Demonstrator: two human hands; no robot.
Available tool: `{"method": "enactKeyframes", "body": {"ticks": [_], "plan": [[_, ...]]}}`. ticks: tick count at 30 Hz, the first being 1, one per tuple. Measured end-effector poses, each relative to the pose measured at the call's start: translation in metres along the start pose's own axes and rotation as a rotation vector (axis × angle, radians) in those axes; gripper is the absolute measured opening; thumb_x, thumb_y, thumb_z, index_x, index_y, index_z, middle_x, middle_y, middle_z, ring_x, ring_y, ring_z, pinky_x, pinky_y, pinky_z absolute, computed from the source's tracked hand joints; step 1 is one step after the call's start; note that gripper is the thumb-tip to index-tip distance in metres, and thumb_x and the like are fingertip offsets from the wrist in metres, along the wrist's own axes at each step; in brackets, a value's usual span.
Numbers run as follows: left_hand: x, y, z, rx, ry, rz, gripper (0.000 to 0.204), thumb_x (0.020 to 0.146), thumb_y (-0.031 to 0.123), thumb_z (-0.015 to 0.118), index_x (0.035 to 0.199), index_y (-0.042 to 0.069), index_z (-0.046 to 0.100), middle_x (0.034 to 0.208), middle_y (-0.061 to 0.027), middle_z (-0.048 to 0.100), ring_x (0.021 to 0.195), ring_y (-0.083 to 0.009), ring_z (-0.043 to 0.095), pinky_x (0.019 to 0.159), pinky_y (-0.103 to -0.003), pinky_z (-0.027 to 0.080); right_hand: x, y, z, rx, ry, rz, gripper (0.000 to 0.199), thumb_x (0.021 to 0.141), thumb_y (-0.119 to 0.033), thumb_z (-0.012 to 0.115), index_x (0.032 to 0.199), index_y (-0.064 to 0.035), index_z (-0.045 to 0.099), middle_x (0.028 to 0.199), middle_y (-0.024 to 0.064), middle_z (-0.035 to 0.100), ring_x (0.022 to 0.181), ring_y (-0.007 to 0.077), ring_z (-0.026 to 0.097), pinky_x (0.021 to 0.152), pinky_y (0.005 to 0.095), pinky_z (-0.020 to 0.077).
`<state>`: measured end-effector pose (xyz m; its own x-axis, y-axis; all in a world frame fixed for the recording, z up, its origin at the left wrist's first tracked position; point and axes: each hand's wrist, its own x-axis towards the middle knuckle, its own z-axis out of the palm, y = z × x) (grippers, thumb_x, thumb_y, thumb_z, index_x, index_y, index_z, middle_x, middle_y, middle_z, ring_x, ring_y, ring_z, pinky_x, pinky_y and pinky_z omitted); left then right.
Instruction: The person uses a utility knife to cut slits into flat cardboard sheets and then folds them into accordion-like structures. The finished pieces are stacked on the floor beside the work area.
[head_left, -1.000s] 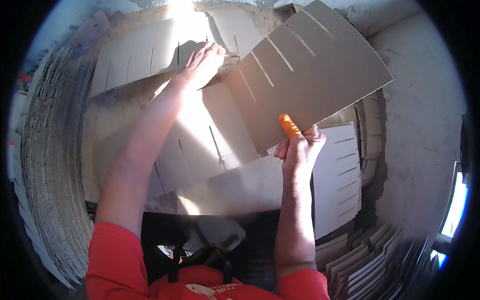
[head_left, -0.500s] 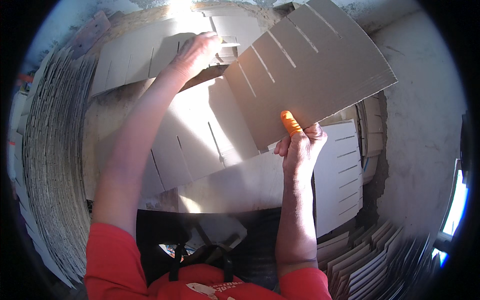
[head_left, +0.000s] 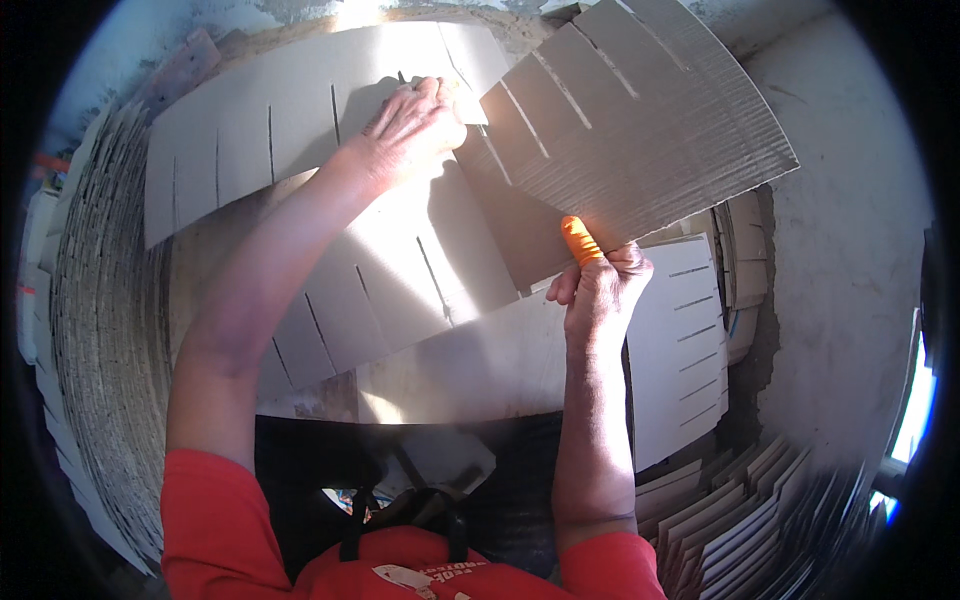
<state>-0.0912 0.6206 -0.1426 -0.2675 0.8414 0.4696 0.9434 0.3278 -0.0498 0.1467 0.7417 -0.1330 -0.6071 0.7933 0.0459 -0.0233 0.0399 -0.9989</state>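
Observation:
My right hand (head_left: 598, 290), with an orange cover on the thumb, grips the lower edge of a slotted brown cardboard sheet (head_left: 640, 130) and holds it up, tilted, at the upper right. My left hand (head_left: 410, 125) reaches far forward and pinches the edge of another slotted cardboard sheet (head_left: 270, 130), lifting it off the pile at the top. A further slotted sheet (head_left: 400, 290) lies flat under my left forearm, partly in bright sunlight.
A tall stack of cardboard sheets on edge (head_left: 95, 330) curves along the left. More slotted sheets (head_left: 680, 350) lie at the right, with stacked pieces (head_left: 740, 520) at the lower right. A grey concrete wall (head_left: 850, 250) stands on the right.
My left hand has moved forward and to the right and raised a slotted sheet from the pile. My right hand keeps the tilted sheet almost still.

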Motion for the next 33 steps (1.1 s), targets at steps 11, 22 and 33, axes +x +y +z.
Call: {"method": "enactKeyframes", "body": {"ticks": [11,22,33], "plan": [[-0.028,0.058,-0.021,-0.163,0.151,-0.032,0.026,0.085,0.007,0.058,0.109,0.0,0.052,0.075,-0.0173,0.053,0.062,-0.0356,0.063,0.055,-0.044,0.055,-0.003,-0.024,0.009,-0.05,-0.026,0.082,0.033,0.072,0.011,0.034,0.085,0.011,0.065,0.054,0.0104,0.056,0.03,0.0111,0.044,0.033,0.0256,0.0433],[-0.046,0.13,-0.078,-0.731,0.007,-0.382,0.045,0.083,0.025,0.072,0.113,-0.006,0.06,0.1,-0.0218,0.065,0.082,-0.0375,0.066,0.076,-0.041,0.055,-0.005,-0.028,0.01,-0.057,0.075,0.112,0.012,0.083,0.0,0.066,0.072,0.003,0.062,0.048,0.0013,0.05,0.035,0.0064,0.044,0.033,0.025,0.0292],[-0.01,-0.025,0.036,-0.021,-0.568,-0.382,0.059,0.088,0.014,0.057,0.143,0.004,0.039,0.151,-0.0203,0.031,0.135,-0.0334,0.035,0.11,-0.041,0.032,-0.002,-0.02,0.006,-0.159,0.022,0.114,0.004,0.074,0.0,0.06,0.072,0.0032,0.061,0.048,0.0011,0.049,0.04,0.0054,0.039,0.038,0.025,0.0322]]}}
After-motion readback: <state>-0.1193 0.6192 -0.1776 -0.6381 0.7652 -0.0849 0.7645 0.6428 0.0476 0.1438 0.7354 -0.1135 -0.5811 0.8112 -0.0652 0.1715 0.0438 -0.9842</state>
